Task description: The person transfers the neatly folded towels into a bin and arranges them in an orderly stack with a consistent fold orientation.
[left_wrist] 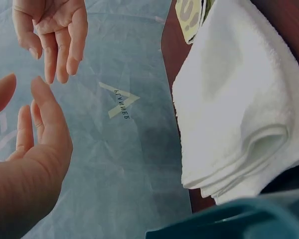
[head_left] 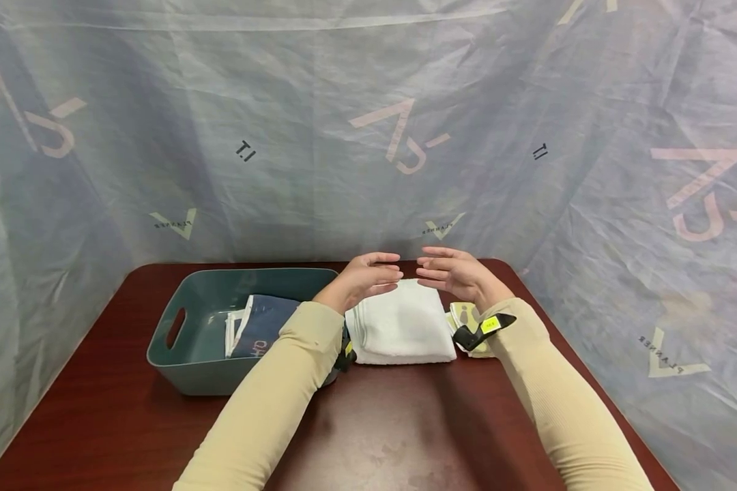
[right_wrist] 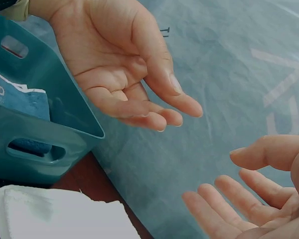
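Both hands hover in the air above a folded white towel [head_left: 405, 327], palms facing each other with a gap between the fingertips. My left hand [head_left: 368, 278] has its fingers extended and holds nothing. Likewise bare, my right hand [head_left: 457, 273] has relaxed, slightly bent fingers. In the left wrist view the white towel [left_wrist: 234, 94] shows its stacked folds, below and apart from the left hand [left_wrist: 35, 144]. Under the right wrist lies a folded yellow patterned cloth [head_left: 465, 315], partly hidden by the wrist camera.
A teal plastic basket [head_left: 190, 372] with handle holes stands on the left of the dark red table [head_left: 92, 389]. Inside it lies a folded navy cloth [head_left: 270, 320] with a white edge. A grey printed sheet [head_left: 319, 136] hangs behind and around the table.
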The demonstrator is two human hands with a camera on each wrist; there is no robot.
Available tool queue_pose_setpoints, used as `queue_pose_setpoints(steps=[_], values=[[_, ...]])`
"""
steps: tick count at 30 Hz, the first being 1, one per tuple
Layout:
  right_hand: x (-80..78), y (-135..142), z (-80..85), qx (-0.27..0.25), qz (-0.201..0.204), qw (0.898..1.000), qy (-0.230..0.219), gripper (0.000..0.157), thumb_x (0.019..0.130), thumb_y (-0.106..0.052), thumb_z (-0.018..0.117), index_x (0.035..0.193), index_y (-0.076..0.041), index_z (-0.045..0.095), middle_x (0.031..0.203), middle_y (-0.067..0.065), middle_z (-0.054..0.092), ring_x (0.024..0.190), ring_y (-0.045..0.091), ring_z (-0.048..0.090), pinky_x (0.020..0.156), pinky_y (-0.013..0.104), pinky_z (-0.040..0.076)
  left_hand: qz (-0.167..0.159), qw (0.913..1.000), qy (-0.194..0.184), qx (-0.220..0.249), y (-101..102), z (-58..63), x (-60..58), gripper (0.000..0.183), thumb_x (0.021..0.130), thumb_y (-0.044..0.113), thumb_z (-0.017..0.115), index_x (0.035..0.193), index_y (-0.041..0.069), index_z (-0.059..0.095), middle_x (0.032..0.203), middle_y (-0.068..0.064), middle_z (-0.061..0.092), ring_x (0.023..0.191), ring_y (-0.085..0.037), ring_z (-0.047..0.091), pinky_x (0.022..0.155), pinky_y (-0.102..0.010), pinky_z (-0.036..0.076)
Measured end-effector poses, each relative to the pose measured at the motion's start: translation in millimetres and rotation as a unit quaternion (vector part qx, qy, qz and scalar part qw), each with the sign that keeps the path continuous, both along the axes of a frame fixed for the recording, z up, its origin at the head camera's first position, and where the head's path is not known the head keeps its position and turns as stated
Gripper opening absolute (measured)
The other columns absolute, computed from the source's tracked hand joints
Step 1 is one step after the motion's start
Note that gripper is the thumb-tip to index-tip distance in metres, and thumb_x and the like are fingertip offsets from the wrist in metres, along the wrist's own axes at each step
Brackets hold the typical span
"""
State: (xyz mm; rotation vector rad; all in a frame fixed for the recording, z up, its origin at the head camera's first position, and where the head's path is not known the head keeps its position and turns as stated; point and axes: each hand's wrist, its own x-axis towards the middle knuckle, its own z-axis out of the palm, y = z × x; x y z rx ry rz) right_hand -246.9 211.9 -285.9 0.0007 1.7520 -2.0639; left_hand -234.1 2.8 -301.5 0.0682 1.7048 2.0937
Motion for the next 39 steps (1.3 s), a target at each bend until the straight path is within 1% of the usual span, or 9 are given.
queue_pose_setpoints(steps=[2,6,15,23,27,33,34,36,39], values=[[0.5,0.6,-0.6,-0.003,-0.004,1.000,-0.001,0.057,0.095,0.005,0.043,0.147,-0.004,0.020,0.146,0.023,0.024,0.130,0.037,0.031,0.099,0.043,0.038,0.004,1.0000,0.001,-0.002,1.7,-1.4,0.7,0.043,0.086,0.000,0.063,0.128,0.005,0.052,0.118,-0.016,0.057,0.107,-0.026,0.057,0.090,-0.036,0.047],[1.5,1.6,-0.9,-0.010,-0.011,1.000,-0.005,0.057,0.095,0.005,0.043,0.146,-0.004,0.022,0.146,0.021,0.024,0.130,0.037,0.031,0.099,0.043,0.038,0.008,0.9999,0.001,-0.009,4.8,-3.8,1.9,0.039,0.086,0.002,0.065,0.124,0.006,0.055,0.113,-0.014,0.060,0.105,-0.025,0.058,0.089,-0.035,0.047],[4.3,6.7,-3.7,-0.008,-0.018,1.000,-0.005,0.057,0.095,0.005,0.043,0.147,-0.004,0.021,0.147,0.022,0.023,0.131,0.037,0.029,0.099,0.044,0.037,0.027,0.9989,0.001,-0.039,7.4,-9.5,2.4,0.040,0.085,0.005,0.066,0.124,0.008,0.056,0.115,-0.012,0.060,0.110,-0.025,0.055,0.093,-0.037,0.044],[5.0,12.2,-10.9,-0.001,-0.023,1.000,-0.006,0.057,0.095,0.004,0.043,0.146,-0.002,0.020,0.147,0.022,0.022,0.131,0.037,0.028,0.100,0.044,0.036,0.067,0.9947,0.004,-0.077,6.3,-19.0,5.1,0.037,0.084,0.008,0.068,0.120,0.010,0.060,0.111,-0.009,0.062,0.107,-0.025,0.055,0.091,-0.035,0.046],[5.3,15.2,-15.3,0.000,-0.023,1.000,-0.006,0.057,0.095,0.004,0.043,0.146,-0.001,0.019,0.147,0.023,0.021,0.131,0.038,0.027,0.100,0.044,0.036,0.078,0.9931,0.007,-0.087,7.2,-23.4,8.1,0.036,0.084,0.008,0.067,0.119,0.011,0.061,0.112,-0.008,0.061,0.109,-0.025,0.054,0.090,-0.035,0.047],[7.2,21.5,-20.5,-0.002,-0.024,1.000,-0.012,0.056,0.096,0.004,0.040,0.147,0.000,0.016,0.148,0.024,0.018,0.131,0.038,0.027,0.101,0.042,0.035,0.105,0.9888,0.029,-0.102,12.0,-31.0,14.0,0.034,0.085,0.007,0.065,0.118,0.010,0.062,0.115,-0.012,0.058,0.108,-0.028,0.054,0.087,-0.034,0.048],[7.1,22.5,-21.9,-0.002,-0.026,1.000,-0.015,0.056,0.096,0.004,0.040,0.147,0.000,0.016,0.148,0.024,0.018,0.131,0.038,0.027,0.101,0.042,0.035,0.112,0.9876,0.032,-0.106,12.9,-32.5,15.0,0.034,0.085,0.007,0.064,0.118,0.011,0.062,0.121,-0.012,0.055,0.107,-0.028,0.055,0.087,-0.034,0.048],[7.6,23.9,-24.4,-0.003,-0.028,0.999,-0.021,0.056,0.096,0.004,0.040,0.147,-0.001,0.016,0.148,0.023,0.019,0.131,0.038,0.027,0.101,0.042,0.035,0.119,0.9862,0.036,-0.110,14.7,-36.3,16.4,0.033,0.085,0.007,0.063,0.118,0.010,0.062,0.123,-0.014,0.054,0.107,-0.029,0.054,0.086,-0.034,0.048],[7.9,25.2,-28.4,-0.005,-0.029,0.999,-0.025,0.056,0.097,0.004,0.039,0.147,-0.001,0.016,0.148,0.023,0.018,0.132,0.037,0.027,0.101,0.041,0.035,0.130,0.9838,0.042,-0.116,15.9,-41.7,18.4,0.033,0.085,0.006,0.062,0.118,0.009,0.062,0.122,-0.015,0.054,0.106,-0.031,0.054,0.086,-0.035,0.048]])
